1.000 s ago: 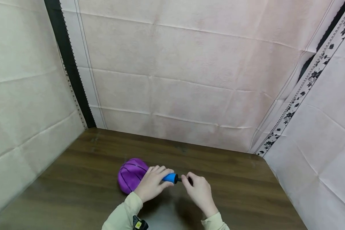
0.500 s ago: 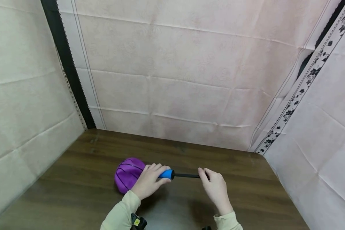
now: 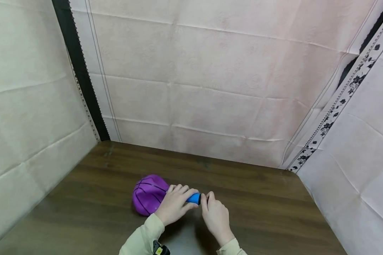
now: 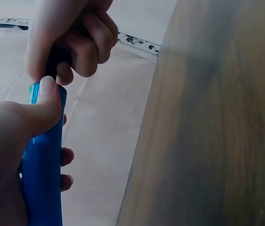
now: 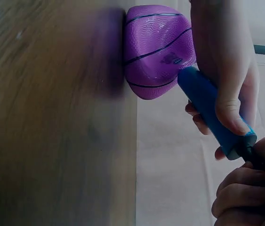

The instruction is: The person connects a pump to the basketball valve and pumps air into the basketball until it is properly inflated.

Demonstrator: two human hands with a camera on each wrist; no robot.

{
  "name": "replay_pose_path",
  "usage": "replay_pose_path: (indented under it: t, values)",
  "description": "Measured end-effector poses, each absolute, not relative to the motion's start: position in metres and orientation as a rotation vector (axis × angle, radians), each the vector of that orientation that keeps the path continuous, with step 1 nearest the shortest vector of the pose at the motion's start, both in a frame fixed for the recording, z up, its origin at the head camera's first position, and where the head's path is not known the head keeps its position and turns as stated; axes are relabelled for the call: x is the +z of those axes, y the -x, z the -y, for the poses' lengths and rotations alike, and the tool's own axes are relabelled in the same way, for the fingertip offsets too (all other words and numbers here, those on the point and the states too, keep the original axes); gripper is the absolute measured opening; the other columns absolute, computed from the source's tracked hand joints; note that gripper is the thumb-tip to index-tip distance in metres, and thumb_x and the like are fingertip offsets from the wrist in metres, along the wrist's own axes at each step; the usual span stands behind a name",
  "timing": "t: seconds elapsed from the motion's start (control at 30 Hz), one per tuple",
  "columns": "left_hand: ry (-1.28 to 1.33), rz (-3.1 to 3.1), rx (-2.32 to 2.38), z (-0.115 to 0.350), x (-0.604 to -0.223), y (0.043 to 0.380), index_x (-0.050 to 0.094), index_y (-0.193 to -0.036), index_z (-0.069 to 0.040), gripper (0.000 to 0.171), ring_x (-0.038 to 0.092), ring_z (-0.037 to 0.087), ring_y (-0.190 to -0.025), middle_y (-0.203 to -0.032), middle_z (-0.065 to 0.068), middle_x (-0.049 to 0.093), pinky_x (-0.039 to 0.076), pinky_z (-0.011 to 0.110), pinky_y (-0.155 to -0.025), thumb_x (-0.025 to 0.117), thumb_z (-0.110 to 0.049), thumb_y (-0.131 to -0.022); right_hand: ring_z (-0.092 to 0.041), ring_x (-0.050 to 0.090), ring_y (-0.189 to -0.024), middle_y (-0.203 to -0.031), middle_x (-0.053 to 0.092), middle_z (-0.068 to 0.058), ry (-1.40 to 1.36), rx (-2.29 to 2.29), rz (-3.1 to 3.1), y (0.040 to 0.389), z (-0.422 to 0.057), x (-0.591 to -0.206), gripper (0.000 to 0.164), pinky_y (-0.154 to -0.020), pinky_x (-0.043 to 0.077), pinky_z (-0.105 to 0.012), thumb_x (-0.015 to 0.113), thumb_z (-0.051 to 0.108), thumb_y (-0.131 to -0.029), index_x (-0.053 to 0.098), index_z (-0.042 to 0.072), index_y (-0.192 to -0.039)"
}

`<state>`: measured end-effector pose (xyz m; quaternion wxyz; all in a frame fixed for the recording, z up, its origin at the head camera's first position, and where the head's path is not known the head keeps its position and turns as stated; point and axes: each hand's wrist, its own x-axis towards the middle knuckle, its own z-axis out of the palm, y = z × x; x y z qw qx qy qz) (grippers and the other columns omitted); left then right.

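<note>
A purple ball (image 3: 149,194) with black lines, dented and partly deflated, sits on the table. My left hand (image 3: 175,205) grips the blue barrel of a hand pump (image 4: 43,174), its thumb lying along the barrel near the end. In the right wrist view the barrel's far end meets the ball (image 5: 158,52); whether a needle joins them is hidden. My right hand (image 3: 215,216) holds the pump's black handle (image 4: 57,59) with curled fingers, close against the barrel's end. Little of the rod shows.
The brown wood-grain table (image 3: 268,205) extends around both hands. Pale creased cloth (image 3: 204,81) hangs behind it, with further cloth panels at the left (image 3: 28,106) and right (image 3: 370,148).
Half a second ago the pump's black rod was drawn far out to the right. My right hand has since pushed it back in toward the barrel. The left hand keeps its grip.
</note>
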<state>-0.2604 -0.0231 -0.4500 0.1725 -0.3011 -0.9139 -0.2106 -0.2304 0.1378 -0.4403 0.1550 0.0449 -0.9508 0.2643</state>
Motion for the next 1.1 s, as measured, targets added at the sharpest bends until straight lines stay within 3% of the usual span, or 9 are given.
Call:
replay_pose_path:
  t: [0.17, 0.4, 0.63, 0.8, 0.93, 1.1]
  values:
    - [0.882, 2.606, -0.661, 0.025, -0.448, 0.264, 0.061, -0.120, -0.027, 0.035, 0.056, 0.014, -0.097, -0.106, -0.007, 0.065, 0.039, 0.039, -0.091, 0.062, -0.045, -0.090, -0.006, 0.032, -0.042, -0.052, 0.037, 0.007, -0.197, 0.883, 2.747, 0.234, -0.148, -0.434, 0.033, -0.041, 0.027, -0.022, 0.045, 0.033, -0.103, 0.053, 0.013, -0.078]
    - [0.930, 2.671, -0.746, 0.028, -0.443, 0.266, 0.059, -0.124, -0.027, 0.041, 0.056, 0.012, -0.102, -0.113, -0.008, 0.065, 0.039, 0.041, -0.095, 0.049, -0.053, -0.095, -0.003, 0.033, -0.045, -0.054, 0.038, 0.008, -0.248, 0.908, 2.715, 0.235, -0.165, -0.418, 0.032, -0.044, 0.028, -0.021, 0.057, 0.037, -0.097, 0.057, 0.017, -0.072]
    - [0.884, 2.727, -0.854, 0.033, -0.442, 0.265, 0.059, -0.127, -0.025, 0.047, 0.056, 0.013, -0.108, -0.121, -0.007, 0.065, 0.038, 0.043, -0.097, 0.045, -0.057, -0.095, -0.005, 0.035, -0.047, -0.052, 0.039, 0.008, -0.101, 0.929, 2.676, 0.229, -0.193, -0.400, 0.031, -0.048, 0.030, -0.022, 0.062, 0.039, -0.093, 0.062, 0.018, -0.070]
    - [0.876, 2.721, -0.877, 0.037, -0.439, 0.265, 0.059, -0.127, -0.025, 0.048, 0.057, 0.014, -0.111, -0.123, -0.006, 0.065, 0.038, 0.043, -0.097, 0.046, -0.057, -0.095, -0.002, 0.028, -0.045, -0.050, 0.030, 0.010, -0.034, 0.919, 2.562, 0.224, -0.211, -0.388, 0.039, -0.049, 0.025, -0.021, 0.065, 0.037, -0.091, 0.054, 0.017, -0.059]
    - [0.882, 2.721, -0.882, 0.038, -0.437, 0.265, 0.059, -0.128, -0.025, 0.048, 0.058, 0.014, -0.111, -0.123, -0.006, 0.065, 0.037, 0.042, -0.096, 0.046, -0.058, -0.095, -0.002, 0.024, -0.045, -0.050, 0.026, 0.009, -0.003, 0.885, 2.520, 0.223, -0.214, -0.385, 0.048, -0.049, 0.020, -0.021, 0.061, 0.038, -0.094, 0.044, 0.015, -0.056]
    - [0.849, 2.723, -0.833, 0.039, -0.437, 0.264, 0.060, -0.125, -0.024, 0.047, 0.058, 0.014, -0.109, -0.122, -0.006, 0.066, 0.038, 0.041, -0.093, 0.048, -0.057, -0.095, -0.010, 0.030, -0.046, -0.053, 0.032, 0.005, 0.040, 0.899, 2.639, 0.226, -0.202, -0.393, 0.044, -0.048, 0.025, -0.026, 0.048, 0.042, -0.101, 0.046, 0.013, -0.067]
